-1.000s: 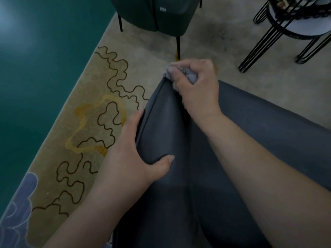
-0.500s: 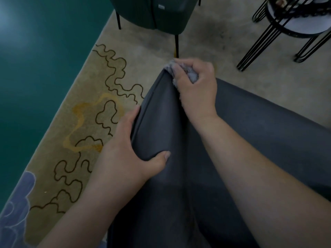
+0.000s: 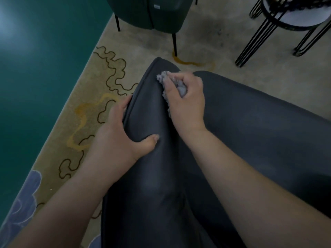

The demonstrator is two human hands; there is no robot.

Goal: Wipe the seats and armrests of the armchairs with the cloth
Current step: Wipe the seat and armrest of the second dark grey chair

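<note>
- The cloth point(image 3: 179, 87) looks soft, light and fluffy; I think it is best held bunched in the palm.
- The right hand point(image 3: 186, 102) is clamped on it at frame centre, pressing it on the dark armrest point(image 3: 148, 108).
- The left hand point(image 3: 118, 133), lower left of it, grips the armrest, thumb on top.
- The armrest looks smooth, maybe slippery.
</note>
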